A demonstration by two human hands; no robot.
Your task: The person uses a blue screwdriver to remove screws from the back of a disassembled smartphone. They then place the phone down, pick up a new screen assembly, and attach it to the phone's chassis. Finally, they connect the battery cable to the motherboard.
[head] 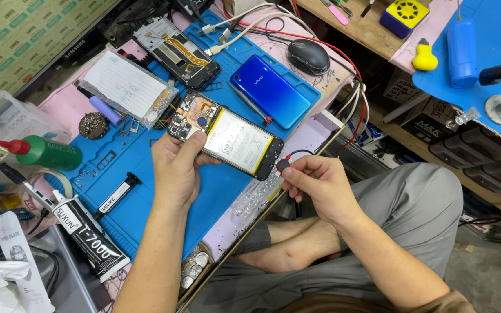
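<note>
Here, an opened phone (227, 136) with its back removed is being held above the blue mat (163, 200) on the table by the closed left hand (175, 168), while a small black plug (283, 165) at the phone's lower end is being pinched by the right hand (317, 185).

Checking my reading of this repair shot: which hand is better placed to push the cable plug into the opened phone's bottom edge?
Right. The right hand pinches the black plug beside the bottom edge of the opened phone. The left hand is occupied gripping the phone's body.
</note>
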